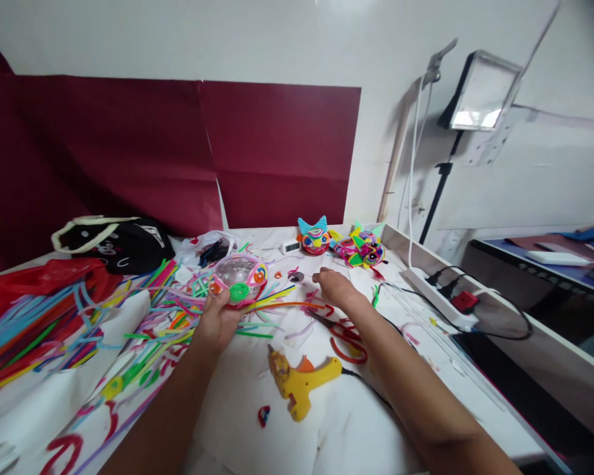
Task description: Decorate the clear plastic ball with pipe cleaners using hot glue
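Observation:
My left hand [220, 323] is closed on the lower edge of a round pipe-cleaner craft ball [238, 269]. The ball has a clear, silvery top, a pink rim, two orange eye-like rounds and a green disc in front. My right hand [335, 288] reaches over the table with its fingers curled together; whether something small is between them is hidden. Just left of its fingertips lies a small dark disc [296, 278]. A yellow hot glue gun [304, 382] lies on its side between my forearms, and a small red and blue piece [263, 415] rests below it.
Colourful pipe cleaners [173, 316] cover the left side of the table. Two finished-looking craft figures [315, 236] stand at the back. A black bag [123, 244] sits back left. A white power strip [440, 297] with cords runs along the right edge, near a lamp [485, 92].

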Tool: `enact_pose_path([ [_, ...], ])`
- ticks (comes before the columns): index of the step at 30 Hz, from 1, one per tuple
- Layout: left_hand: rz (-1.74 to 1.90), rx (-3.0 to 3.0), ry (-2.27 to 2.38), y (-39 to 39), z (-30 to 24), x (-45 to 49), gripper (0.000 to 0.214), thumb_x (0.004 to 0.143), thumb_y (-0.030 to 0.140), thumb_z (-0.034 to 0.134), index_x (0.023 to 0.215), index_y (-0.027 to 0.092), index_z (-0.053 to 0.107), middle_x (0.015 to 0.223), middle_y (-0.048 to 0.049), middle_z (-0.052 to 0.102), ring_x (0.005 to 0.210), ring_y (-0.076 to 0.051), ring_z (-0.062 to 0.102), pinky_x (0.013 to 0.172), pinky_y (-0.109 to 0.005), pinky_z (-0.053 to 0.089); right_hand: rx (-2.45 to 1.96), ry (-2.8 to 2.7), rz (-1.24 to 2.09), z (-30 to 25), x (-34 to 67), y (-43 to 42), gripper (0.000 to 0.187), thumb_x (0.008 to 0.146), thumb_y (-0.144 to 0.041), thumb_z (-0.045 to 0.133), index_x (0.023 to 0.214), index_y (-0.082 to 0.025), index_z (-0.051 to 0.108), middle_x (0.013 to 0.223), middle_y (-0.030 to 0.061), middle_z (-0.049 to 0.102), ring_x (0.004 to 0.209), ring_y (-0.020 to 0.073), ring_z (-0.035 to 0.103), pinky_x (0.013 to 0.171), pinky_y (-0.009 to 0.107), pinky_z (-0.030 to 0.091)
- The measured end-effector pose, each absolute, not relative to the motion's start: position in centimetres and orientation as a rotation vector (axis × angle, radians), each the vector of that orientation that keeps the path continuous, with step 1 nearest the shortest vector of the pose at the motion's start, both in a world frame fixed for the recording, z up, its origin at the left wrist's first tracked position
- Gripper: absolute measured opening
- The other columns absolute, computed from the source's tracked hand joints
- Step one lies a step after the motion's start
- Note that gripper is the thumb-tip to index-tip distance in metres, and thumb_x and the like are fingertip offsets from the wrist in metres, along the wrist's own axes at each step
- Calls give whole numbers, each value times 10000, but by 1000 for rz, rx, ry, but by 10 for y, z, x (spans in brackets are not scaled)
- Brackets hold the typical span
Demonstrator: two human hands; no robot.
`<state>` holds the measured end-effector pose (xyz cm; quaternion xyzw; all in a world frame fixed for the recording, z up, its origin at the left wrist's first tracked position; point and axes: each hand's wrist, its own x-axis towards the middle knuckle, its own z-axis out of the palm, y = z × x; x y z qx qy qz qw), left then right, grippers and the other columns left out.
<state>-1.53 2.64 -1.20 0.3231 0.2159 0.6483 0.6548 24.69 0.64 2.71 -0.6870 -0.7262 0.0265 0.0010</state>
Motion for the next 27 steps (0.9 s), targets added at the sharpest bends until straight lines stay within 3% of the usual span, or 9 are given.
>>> enact_pose_path([
  [6,1499,712,445,27,-10,-16,450,746,237,822,1166,236,659,1226,-78,737,1339,-344,574,1103,-606,475,-2184,-2266,45,26,254,7,343,991,-361,638,1286,-186,619,1301,98,639,1093,234,664,918,446,581],
  [13,1558,685,434,27,-8,-17,343,762,198,795,1085,223,681,1176,-68,752,1387,-337,530,1138,-588,449,-2160,-2290,38,22,254,10,336,992,-358,637,1281,-186,623,1302,99,640,1098,235,662,925,447,579],
  [18,1551,684,458,29,-8,-18,416,773,221,792,1166,264,665,1311,-64,705,1392,-333,527,1122,-586,462,-2166,-2287,75,20,250,11,341,992,-362,637,1285,-188,620,1301,98,639,1093,234,663,920,445,580],
  [27,1534,701,444,30,-7,-19,405,704,196,829,1084,234,693,1173,-60,756,1386,-353,521,1148,-616,428,-2081,-2173,30,38,271,12,344,995,-356,632,1295,-189,617,1315,98,636,1112,238,659,938,458,574],
])
